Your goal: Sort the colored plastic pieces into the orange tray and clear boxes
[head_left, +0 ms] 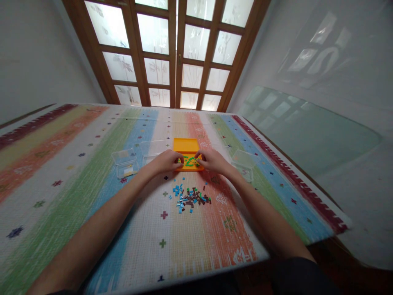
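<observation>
A yellow plastic case (186,144) lies open on the table, its raised lid on the far side. Several small green bricks (189,164) are spread in its near tray. Over the tray's left side, my left hand (167,161) has its thumb and fingers curled into a pinch. My right hand (213,159) reaches in from the other side, fingertips bent together over the green bricks. What either pinch holds is too small to make out. Closer to me lies a loose pile of brown bricks (194,197), mixed with blue bricks (177,189) and a few green ones.
Left of the case stands an open clear plastic box (125,169) with something small inside. Another clear box (244,164) sits beyond my right forearm. A striped cloth (147,241) covers the table. Wood-framed glass doors (173,53) stand behind it.
</observation>
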Available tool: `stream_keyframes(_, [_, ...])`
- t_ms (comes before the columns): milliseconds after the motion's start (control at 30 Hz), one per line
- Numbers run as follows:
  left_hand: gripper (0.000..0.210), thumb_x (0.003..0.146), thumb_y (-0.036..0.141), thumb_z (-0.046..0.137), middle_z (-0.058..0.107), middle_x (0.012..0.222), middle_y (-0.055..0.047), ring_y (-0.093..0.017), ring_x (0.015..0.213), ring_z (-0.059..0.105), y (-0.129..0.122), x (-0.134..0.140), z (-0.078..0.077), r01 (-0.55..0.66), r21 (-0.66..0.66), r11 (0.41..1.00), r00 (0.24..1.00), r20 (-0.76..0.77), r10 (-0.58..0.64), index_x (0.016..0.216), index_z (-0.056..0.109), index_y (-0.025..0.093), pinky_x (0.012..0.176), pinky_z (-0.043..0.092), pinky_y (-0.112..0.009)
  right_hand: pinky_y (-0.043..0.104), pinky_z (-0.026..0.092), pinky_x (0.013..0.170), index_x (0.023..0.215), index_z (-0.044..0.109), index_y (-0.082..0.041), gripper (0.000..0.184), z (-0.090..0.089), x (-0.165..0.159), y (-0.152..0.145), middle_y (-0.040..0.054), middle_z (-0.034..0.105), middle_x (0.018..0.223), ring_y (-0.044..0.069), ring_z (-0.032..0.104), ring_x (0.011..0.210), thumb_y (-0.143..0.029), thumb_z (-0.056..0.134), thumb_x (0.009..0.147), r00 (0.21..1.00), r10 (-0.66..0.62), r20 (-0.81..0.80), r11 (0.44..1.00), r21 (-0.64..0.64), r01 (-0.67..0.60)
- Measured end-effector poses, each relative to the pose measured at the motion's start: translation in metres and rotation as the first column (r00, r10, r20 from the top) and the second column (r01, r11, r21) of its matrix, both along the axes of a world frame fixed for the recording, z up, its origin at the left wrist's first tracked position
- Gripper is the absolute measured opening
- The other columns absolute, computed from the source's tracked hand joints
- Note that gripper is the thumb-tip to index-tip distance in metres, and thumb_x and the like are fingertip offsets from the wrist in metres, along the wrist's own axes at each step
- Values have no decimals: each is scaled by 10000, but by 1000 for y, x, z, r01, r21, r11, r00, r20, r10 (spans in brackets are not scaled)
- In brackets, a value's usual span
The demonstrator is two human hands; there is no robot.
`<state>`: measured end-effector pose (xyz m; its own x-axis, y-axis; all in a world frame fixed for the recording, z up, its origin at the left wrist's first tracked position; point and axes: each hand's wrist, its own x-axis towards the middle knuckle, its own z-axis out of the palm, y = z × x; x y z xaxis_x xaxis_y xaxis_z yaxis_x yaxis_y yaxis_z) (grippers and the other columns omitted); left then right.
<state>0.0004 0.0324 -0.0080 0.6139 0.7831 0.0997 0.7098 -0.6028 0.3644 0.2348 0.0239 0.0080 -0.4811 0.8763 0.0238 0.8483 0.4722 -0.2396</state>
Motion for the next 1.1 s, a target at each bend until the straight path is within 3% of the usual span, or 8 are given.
stream_keyframes(100, [219,890,233,597,637,618,4,-108,555,510,-5,0,11,13,-19,1000,999,32,-13,933,792,142,611,374,-234,249,345,666,1114,738,-140,228,3,9,-12,18,680,803,127,531,673,-170,567,965,986,129,-102,988,-70,-137])
stream_keyframes(267, [178,855,223,619,621,600,13,-113,566,509,-19,7,24,73,-59,996,997,22,-72,881,782,155,608,355,-239,241,362,644,1023,755,-167,178,-2,15,-39,1,679,751,127,557,661,-163,603,930,944,296,-147,905,-273,-326])
stream_keyframes(400, [142,820,170,644,670,626,8,-117,564,536,-35,13,23,150,-124,981,988,-29,-154,840,785,176,599,364,-237,236,392,654,1009,767,-170,201,-8,13,-51,16,728,803,134,613,708,-107,613,896,950,279,-137,899,-311,-309])
stream_keyframes(533, [145,819,150,674,739,684,-3,-124,592,612,-46,15,13,211,-199,957,970,-74,-230,864,805,193,596,394,-220,238,376,624,981,773,-180,142,-12,9,-55,16,728,785,135,606,687,-182,643,923,963,243,-118,922,-282,-267])
stream_keyframes(733, [156,828,163,672,798,790,-26,-139,673,678,-47,13,2,211,-219,953,968,-88,-234,893,810,198,630,435,-211,236,339,594,978,765,-176,124,-11,5,-59,23,728,788,130,589,671,-252,671,950,970,231,-79,931,-272,-244])
stream_keyframes(1100, [255,797,71,615,801,792,-22,-128,646,659,-56,20,9,267,-257,929,955,-60,-291,892,813,201,636,448,-216,238,346,593,921,774,-166,151,-7,11,-63,26,735,768,134,588,652,-253,656,956,963,263,-62,915,-299,-270])
